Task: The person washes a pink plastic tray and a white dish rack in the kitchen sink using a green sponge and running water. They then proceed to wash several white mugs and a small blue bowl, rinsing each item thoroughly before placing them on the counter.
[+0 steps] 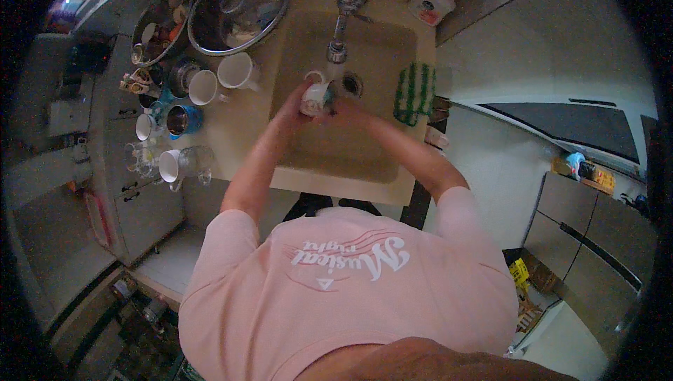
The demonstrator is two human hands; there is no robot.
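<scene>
Both hands are over a beige sink basin (342, 144), below a chrome faucet (337, 52). My left hand (295, 105) grips a white mug (314, 98) with a coloured print, tilted, its handle towards the faucet. On the mug's other side is my right hand (344, 112); it is blurred, and a bit of dark or green material shows between it and the mug, too unclear to name. Its fingers are partly hidden. Water seems to fall from the faucet beside the mug. The drain (350, 84) lies just beyond my right hand.
Left on the counter (236, 134) stand white mugs (203, 87), a blue cup (184, 121), glass mugs (202, 163) and two large metal bowls (239, 47) holding dishes. A green-striped cloth (415, 93) hangs over the sink's right edge. A white plastic container (432, 4) stands at the back right corner.
</scene>
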